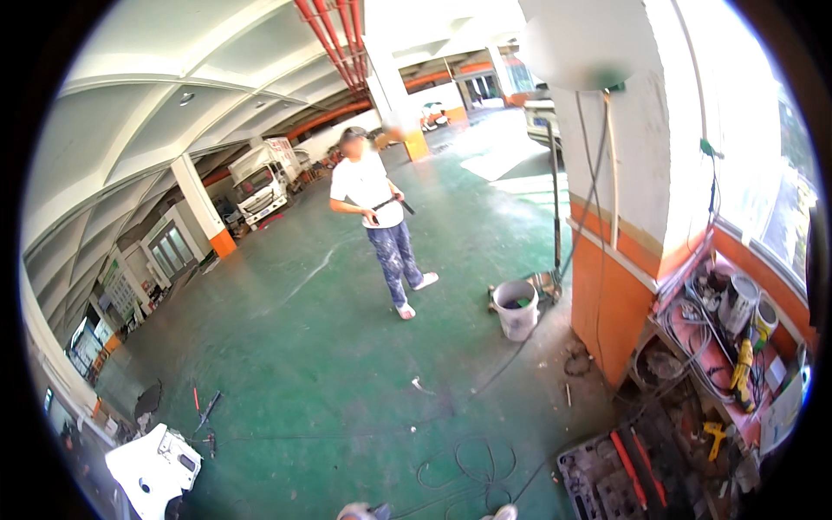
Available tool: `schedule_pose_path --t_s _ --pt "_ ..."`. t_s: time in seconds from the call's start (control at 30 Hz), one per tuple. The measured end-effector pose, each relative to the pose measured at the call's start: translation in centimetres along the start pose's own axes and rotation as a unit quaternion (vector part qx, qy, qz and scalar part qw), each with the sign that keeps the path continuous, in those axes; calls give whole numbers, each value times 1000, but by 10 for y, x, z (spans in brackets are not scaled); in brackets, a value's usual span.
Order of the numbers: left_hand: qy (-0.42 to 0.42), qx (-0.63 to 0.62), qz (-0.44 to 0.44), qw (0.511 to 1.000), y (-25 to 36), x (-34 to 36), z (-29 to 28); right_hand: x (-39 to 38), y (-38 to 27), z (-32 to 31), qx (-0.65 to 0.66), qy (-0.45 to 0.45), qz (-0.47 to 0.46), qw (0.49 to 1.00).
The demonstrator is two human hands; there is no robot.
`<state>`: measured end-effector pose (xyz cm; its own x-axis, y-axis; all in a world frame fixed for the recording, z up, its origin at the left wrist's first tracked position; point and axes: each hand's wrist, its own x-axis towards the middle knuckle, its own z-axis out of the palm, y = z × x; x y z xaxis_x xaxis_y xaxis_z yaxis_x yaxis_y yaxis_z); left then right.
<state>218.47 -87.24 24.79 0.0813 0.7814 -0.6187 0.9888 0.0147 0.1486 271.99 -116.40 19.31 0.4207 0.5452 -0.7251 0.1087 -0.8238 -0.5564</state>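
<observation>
Neither of the wearer's own hands shows in the head view, so whether they are spread or closed cannot be told; only shoe tips peek in at the lower edge. Just ahead of them a loose cable coils on the green floor. To the right lies an open tool case. Farther ahead a white bucket stands by an orange-and-white pillar. Beyond, another person holds a dark tool. A white panel lies far left.
</observation>
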Motion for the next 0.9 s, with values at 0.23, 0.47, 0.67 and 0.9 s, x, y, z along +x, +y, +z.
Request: schedule_pose_path --t_s 0.23,0.47,0.67,0.9 --pt "25 -180 -134 974 -174 -98 95 -12 34 10 -104 2 154 983" --pt "15 -121 -110 986 -240 -87 119 21 72 107 -178 -15 202 963" --pt "62 -211 -91 971 -221 -4 -8 13 -149 180 -199 -6 88 976" --pt "81 -268 -19 960 -208 69 -92 39 -281 232 -323 -44 82 942"
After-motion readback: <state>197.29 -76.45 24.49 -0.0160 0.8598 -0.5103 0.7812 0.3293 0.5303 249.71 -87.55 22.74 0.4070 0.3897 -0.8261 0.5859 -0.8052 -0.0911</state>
